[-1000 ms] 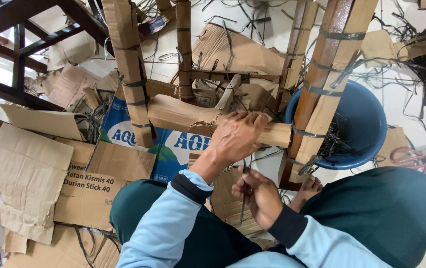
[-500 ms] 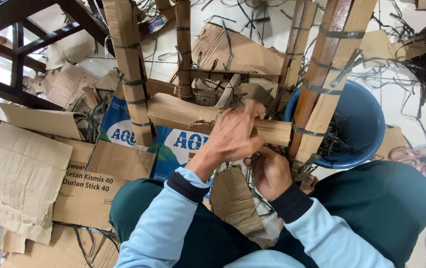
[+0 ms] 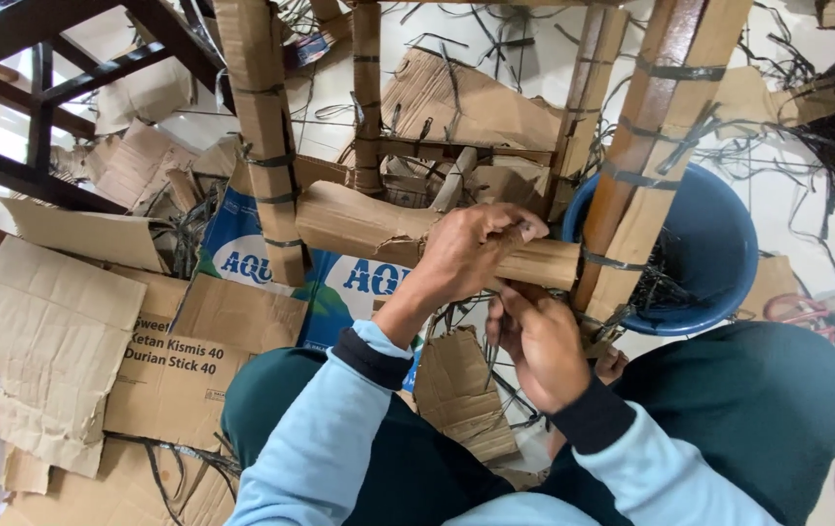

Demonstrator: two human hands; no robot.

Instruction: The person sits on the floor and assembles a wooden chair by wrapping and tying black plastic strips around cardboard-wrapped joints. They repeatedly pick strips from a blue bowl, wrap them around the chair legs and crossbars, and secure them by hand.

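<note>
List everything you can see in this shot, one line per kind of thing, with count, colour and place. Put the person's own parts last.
Cardboard-wrapped rail: one, brown, horizontal at centre, under the left hand.
Cardboard-wrapped legs: about five, brown, bound with dark straps, running from the top edge down.
Bucket: one, blue, right of centre, with dark strap offcuts inside.
Flattened cardboard sheets: many, brown, on the floor at left.
Printed carton: one, blue and white, under the rail.
Loose strap scraps: many, black, scattered on the white floor at upper right.
Dark frame: one, dark brown, upper left.
Left hand: grip closed on the rail.
Right hand: just below the rail, fingers closed on a thin dark strap.
</note>
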